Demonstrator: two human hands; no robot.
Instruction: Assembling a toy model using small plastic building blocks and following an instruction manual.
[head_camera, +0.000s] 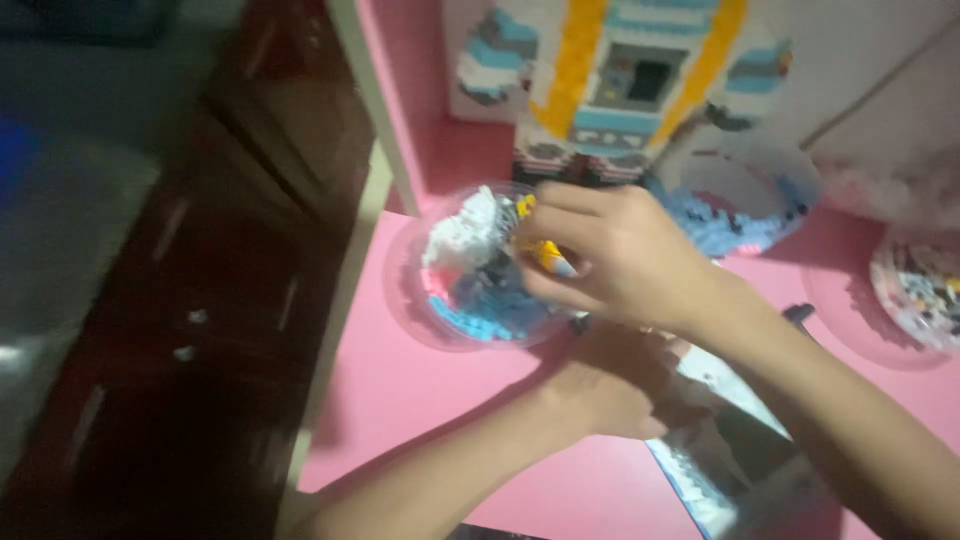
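A: What is the right hand (620, 260) gripping?

B: Its fingers are curling closed over the clear round dish (480, 268), and something small and yellow (548, 254), likely a brick, is showing at the fingertips. The frame is blurring too much to say whether it is truly pinched.

A: And the left hand (610, 385)?

B: It is lying lower, just under the right wrist, resting on the pink table (420, 400) beside the dish. Whether it is closing on anything cannot be told; the right forearm is covering part of it.

A: What is sitting in that dish?

B: Loose little bricks, white, blue and pink, heaping up near the hand.

A: What could be going wrong here?

B: In all likelihood the dish is light and is standing near the table's left edge, so a push from the digging fingers could be sliding it off or spilling pieces. The small piece could also be slipping out of a loose pinch.

A: And further out?

B: A second dish of blue bricks (745, 200) is sitting behind the hand, a third dish (920, 285) is showing at the right edge, and a tall brick model (640, 80) in white, blue and yellow is standing at the back. A printed booklet (730, 470) is lying under the right forearm. Dark wooden furniture (230, 300) is standing left of the table, and the light is dim.
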